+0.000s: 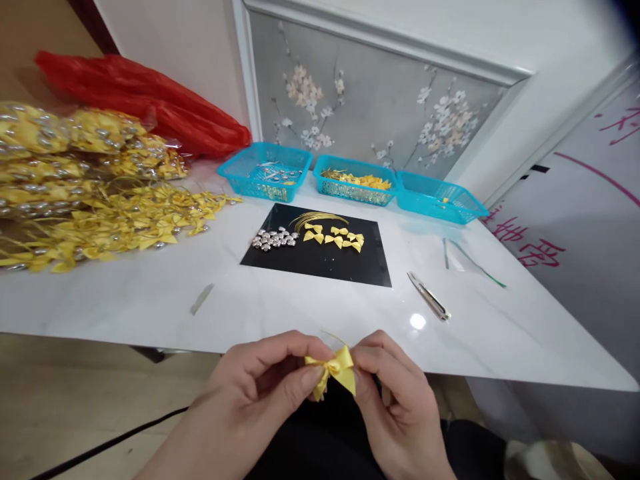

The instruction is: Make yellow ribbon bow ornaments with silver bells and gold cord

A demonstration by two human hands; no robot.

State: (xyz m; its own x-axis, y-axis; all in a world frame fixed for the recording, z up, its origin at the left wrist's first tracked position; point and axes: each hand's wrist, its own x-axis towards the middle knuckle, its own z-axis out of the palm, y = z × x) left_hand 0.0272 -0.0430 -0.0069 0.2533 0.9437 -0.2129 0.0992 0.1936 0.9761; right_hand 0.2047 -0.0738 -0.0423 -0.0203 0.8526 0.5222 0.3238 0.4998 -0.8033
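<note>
Between my two hands, just off the table's front edge, is a yellow ribbon bow (342,368) with a thin wire or cord end sticking up behind it. My left hand (280,380) pinches the bow's left side between thumb and forefinger. On the other side my right hand (395,393) has its fingers closed at the right loop and tail. Beyond them a black mat (320,265) carries several small yellow bows (336,240), a cluster of silver beads (274,240) and a bundle of gold cords (320,217).
Three blue baskets (356,193) line the back of the table (300,307). Finished-looking yellow bow strands (125,217) are heaped at left beside a red mesh bag (145,100). Thread snips (429,297) and green strips (477,263) lie at right, a clear strip (202,299) at left.
</note>
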